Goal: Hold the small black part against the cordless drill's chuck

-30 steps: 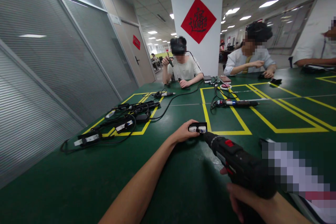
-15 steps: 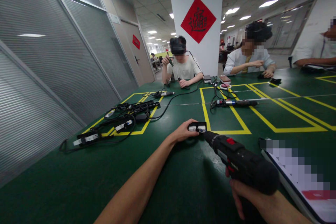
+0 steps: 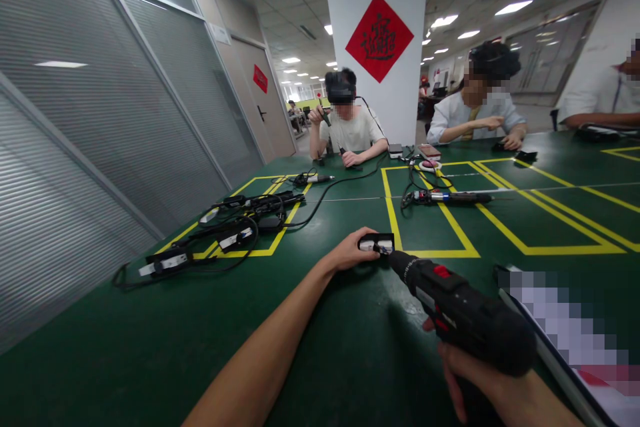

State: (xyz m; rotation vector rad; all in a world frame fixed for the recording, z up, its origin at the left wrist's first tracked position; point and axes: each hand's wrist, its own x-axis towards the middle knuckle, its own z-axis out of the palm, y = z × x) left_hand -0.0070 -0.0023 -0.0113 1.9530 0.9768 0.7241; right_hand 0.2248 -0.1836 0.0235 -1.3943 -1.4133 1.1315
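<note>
My left hand (image 3: 351,250) grips the left end of a small black case with white parts inside (image 3: 376,243), holding it near the table's middle. In my right hand (image 3: 473,370) is a black cordless drill (image 3: 465,310) with red accents, my fingers wrapped round its handle. The drill's chuck points left and away from me, its front end at the right side of the case. Whether the bit touches the case cannot be made out. Both hands are closed.
Black adapters with tangled cables (image 3: 250,220) lie on the left of the green table (image 3: 150,353). A pen-like tool (image 3: 450,197) with wires lies ahead. A tablet-like device (image 3: 565,347) is at the right. Co-workers (image 3: 353,123) sit across the table.
The drill's rear has shifted very slightly to the right and down in view. My left hand and the case stay practically where they were.
</note>
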